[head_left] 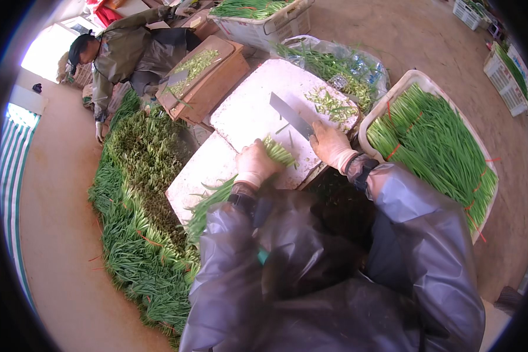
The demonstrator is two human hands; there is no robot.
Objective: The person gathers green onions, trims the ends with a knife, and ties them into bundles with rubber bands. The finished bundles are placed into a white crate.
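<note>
My left hand (256,163), in a pale glove, grips a bundle of garlic chives (278,152) on a white board (246,105). The pale cut stem ends point right, and green leaves trail back past my left forearm. In my gloved right hand (332,143) is a cleaver (290,115), its wide blade reaching up and left over the board, apart from the bundle's ends. Chopped stem ends (332,104) lie scattered at the board's far right corner. A few loose leaf bits rest between the blade and the bundle.
A white crate (416,75) of chives tied with red bands stands at my right. Beyond the board sits a plastic bag (334,48) of trimmings. Heaped chives (145,246) cover the floor at left. A co-worker (123,57) reaches toward the heap beside a wooden block (215,83).
</note>
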